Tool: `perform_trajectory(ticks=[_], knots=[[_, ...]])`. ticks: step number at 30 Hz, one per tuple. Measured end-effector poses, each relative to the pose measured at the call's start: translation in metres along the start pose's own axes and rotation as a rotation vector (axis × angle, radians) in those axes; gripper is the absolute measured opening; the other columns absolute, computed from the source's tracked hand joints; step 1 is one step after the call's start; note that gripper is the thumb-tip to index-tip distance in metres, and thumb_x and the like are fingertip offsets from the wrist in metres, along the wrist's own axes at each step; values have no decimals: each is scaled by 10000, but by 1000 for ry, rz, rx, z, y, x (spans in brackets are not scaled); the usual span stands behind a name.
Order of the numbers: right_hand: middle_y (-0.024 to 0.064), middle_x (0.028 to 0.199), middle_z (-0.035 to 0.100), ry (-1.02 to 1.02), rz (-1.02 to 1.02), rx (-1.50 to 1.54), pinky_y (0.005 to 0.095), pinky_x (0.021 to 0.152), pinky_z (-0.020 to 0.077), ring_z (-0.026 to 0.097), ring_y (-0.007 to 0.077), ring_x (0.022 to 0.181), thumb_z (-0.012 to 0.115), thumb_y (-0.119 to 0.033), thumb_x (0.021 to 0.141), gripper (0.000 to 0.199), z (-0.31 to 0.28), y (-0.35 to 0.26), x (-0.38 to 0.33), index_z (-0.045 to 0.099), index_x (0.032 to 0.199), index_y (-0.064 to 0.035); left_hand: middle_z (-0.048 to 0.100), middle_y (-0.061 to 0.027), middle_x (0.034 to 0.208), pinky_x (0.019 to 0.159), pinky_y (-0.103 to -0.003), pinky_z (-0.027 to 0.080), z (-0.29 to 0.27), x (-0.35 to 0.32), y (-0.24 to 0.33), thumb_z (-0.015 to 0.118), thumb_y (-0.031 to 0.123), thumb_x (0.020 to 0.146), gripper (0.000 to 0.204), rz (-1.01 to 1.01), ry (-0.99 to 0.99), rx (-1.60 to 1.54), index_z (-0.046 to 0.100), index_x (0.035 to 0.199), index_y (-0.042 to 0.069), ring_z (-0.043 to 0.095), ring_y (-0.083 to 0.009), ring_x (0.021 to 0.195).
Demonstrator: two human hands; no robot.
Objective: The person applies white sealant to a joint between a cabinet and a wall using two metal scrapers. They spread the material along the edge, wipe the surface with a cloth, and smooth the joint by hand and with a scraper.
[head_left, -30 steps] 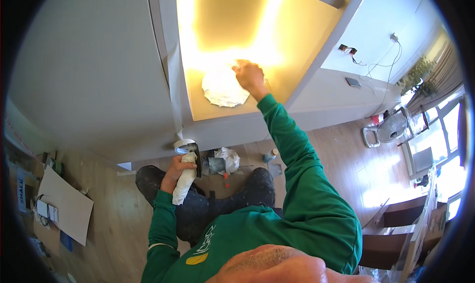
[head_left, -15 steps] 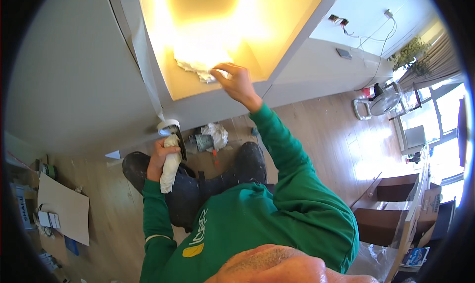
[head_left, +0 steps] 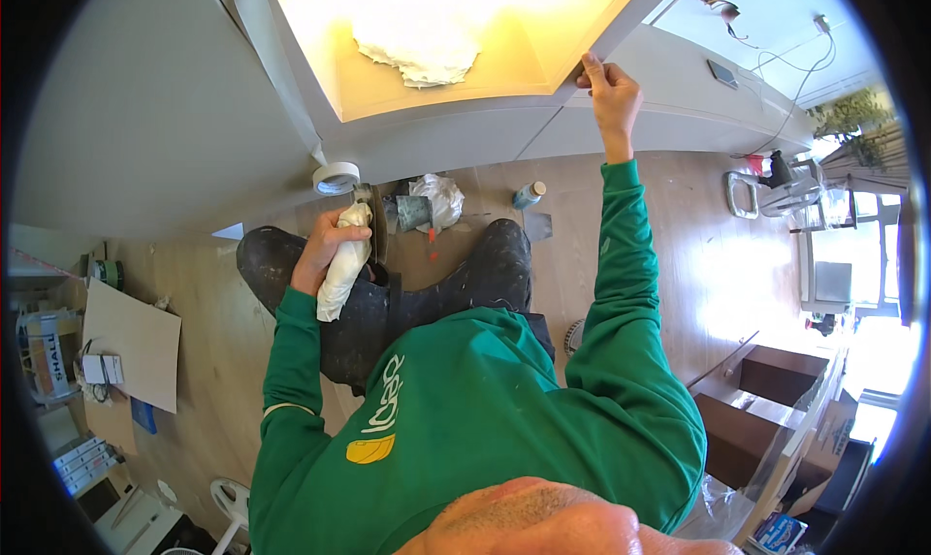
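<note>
I kneel in front of a lit open niche (head_left: 456, 95) in a grey cabinet. My right hand (head_left: 611, 95) reaches up in a green sleeve and grips the niche's right front edge. My left hand (head_left: 330, 250) rests near my dark trouser knee and is shut on a crumpled white cloth (head_left: 341, 274). A second white cloth (head_left: 417, 46) lies inside the niche, apart from both hands. A roll of white tape (head_left: 337, 178) sits at the cabinet's foot just above my left hand.
On the wooden floor by my knees lie a crumpled white bag (head_left: 436, 198), a small tin (head_left: 412, 212) and a small blue bottle (head_left: 529, 195). Cardboard sheets (head_left: 131, 342) and boxes lie at the left. Brown furniture (head_left: 766, 400) stands at the right.
My right hand left the white cloth inside the niche and moved right to the niche's front edge. The view shifted so the niche now sits higher. My left hand kept its cloth.
</note>
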State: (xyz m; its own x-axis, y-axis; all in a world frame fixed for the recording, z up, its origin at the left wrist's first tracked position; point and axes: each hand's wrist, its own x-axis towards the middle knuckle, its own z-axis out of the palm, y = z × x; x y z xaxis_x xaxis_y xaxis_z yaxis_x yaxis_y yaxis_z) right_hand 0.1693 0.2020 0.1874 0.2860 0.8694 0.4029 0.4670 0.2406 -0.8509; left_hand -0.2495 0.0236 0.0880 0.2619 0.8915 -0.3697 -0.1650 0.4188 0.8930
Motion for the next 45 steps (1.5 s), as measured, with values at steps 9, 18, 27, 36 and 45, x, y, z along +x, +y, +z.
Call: perform_trajectory(ticks=[9,18,27,36,45], knots=[[48,615,661,-56,-4,-102,276,552,472,579,111,525,735,-292,898,298,32,68,-48,732,785,-16,660,-47,837,588,-292,508,16,9,-4,764,157,753,395,-31,-8,3,662,1103,3,636,-147,666],[77,1039,691,-707,676,651,306,714,526,645,133,890,585,-332,1009,386,87,-1,-219,655,1146,22,682,-70,826,601,-290,517,68,36,-14,787,113,731,375,18,-13,-33,689,1073,-7,648,-158,669],[214,1036,702,-465,696,748,368,751,582,707,268,836,486,-286,1045,421,82,18,-206,601,1121,111,708,-62,875,649,-290,539,54,34,-5,806,118,756,372,80,101,56,685,1082,-14,665,-138,729],[126,704,673,-538,-122,-79,380,572,496,657,241,586,670,-130,889,764,77,-4,-176,287,1548,-82,690,-50,913,708,-286,514,40,22,17,834,183,745,474,201,192,302,662,1141,-12,633,-126,779],[169,753,686,-607,-350,-375,494,577,510,656,402,653,678,-238,866,896,132,-7,-151,147,1583,-153,680,-64,958,769,-287,513,33,22,11,833,168,727,718,291,233,401,536,1353,-24,627,-142,833]])
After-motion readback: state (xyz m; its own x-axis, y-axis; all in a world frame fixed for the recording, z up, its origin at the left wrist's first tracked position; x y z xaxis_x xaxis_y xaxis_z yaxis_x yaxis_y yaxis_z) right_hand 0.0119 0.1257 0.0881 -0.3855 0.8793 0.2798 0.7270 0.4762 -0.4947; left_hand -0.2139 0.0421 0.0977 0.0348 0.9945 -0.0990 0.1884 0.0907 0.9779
